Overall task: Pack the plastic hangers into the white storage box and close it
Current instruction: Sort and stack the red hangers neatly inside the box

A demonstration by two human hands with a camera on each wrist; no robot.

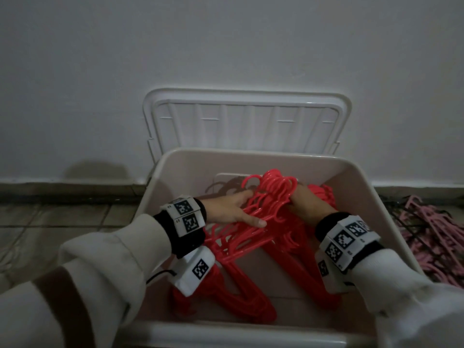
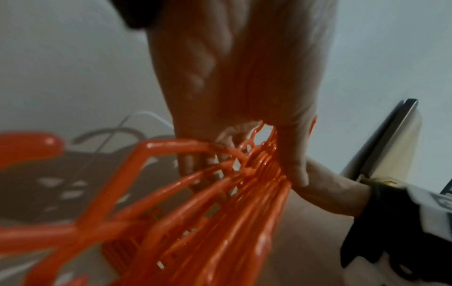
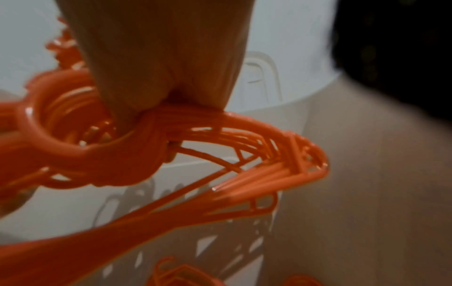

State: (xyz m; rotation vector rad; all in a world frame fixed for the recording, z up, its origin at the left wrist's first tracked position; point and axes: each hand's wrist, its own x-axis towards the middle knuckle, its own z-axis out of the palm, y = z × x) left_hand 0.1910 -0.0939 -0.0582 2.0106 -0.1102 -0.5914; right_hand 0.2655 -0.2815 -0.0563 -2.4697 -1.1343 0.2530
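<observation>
A plain pale wall [image 1: 226, 46] rises behind a tiled floor [image 1: 62, 217], and against it leans the ribbed white plastic lid [image 1: 247, 119], upright at twelve o'clock of the open white plastic storage box [image 1: 376, 187].

Inside the box, the right hand [image 1: 308, 200] has its fingers curled tight round the gathered necks of a bundle of red plastic hangers [image 1: 266, 204]; the right wrist view shows the fingers [image 3: 156, 77] closing on the bunch just beside the stacked hook loops. The hooks stick out beyond the knuckles toward twelve o'clock. The left hand [image 1: 231, 209] lies flat along the bundle at about nine o'clock of the right one, fingers straight and together, thumb [image 1: 258, 222] stretched across the shoulders of the hangers. In the left wrist view the fingers [image 2: 195, 158] press the far side of the bars while the thumb sits on the near side.

From the grip the hanger arms fan down toward six o'clock, ends resting on the box's floor. Both forearms, in cream sleeves with marker-tagged wrist bands [image 1: 185, 217], reach in over the near rim.

At three o'clock, outside the box, a heap of pink plastic hangers [image 1: 431, 237] lies on the floor.
</observation>
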